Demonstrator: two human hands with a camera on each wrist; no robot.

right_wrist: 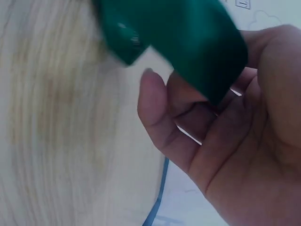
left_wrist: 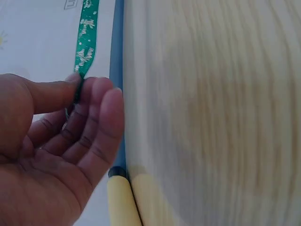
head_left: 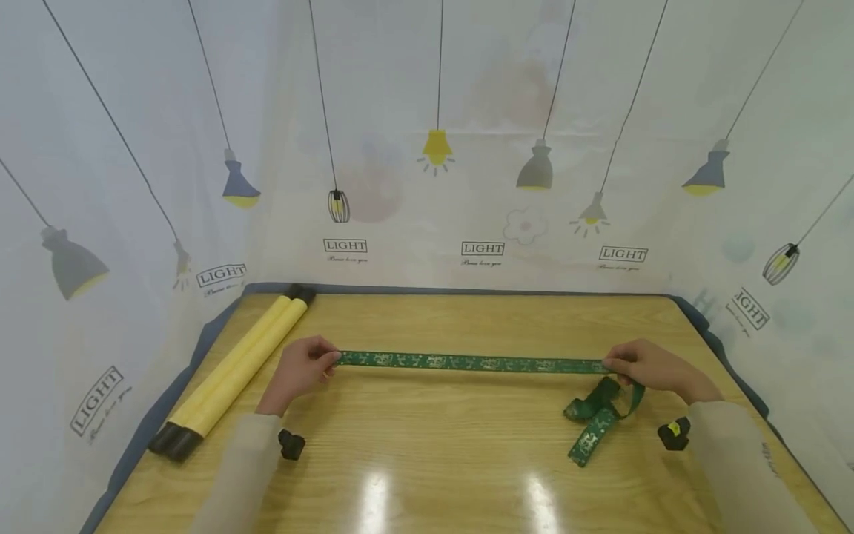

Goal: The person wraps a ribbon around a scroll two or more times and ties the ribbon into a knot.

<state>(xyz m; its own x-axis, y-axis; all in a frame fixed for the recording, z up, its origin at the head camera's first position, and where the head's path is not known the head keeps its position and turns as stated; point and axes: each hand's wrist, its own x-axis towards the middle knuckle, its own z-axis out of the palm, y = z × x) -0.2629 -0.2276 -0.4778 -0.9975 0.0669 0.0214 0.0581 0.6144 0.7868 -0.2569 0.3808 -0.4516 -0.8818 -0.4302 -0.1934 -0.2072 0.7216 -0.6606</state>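
A green ribbon (head_left: 467, 363) with a pale printed pattern runs straight between both hands, above the wooden table. My left hand (head_left: 305, 368) pinches its left end between thumb and fingers; the left wrist view shows the ribbon (left_wrist: 86, 42) rising from that pinch. At the other side my right hand (head_left: 650, 365) pinches the ribbon between thumb and finger. Below the right hand the rest of the ribbon hangs in loose folds, its tail slanting down to the left. Close up in the right wrist view, the folded ribbon (right_wrist: 188, 42) hides part of the fingers.
Two pale yellow tubes (head_left: 243, 363) with black ends lie side by side along the table's left edge. The wooden table (head_left: 427, 437) has a blue border (head_left: 467, 289) at its back edge. White printed sheets (head_left: 414, 89) stand around three sides.
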